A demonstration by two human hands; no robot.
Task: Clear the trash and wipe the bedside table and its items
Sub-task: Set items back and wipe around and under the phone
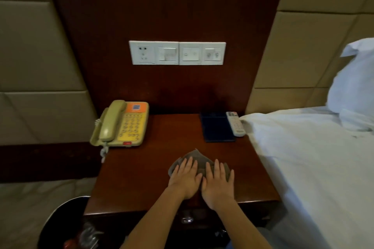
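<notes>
Cloth (199,159) under both flat hands (side by side) near table's (129,178) front edge.

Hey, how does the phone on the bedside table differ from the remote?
The phone is large, yellow and beige with an orange panel; the remote is slim and white. The phone sits at the back left of the table, the remote back right by the bed. The phone has a coiled cord; the remote has none. Both lie flat, buttons up.
</notes>
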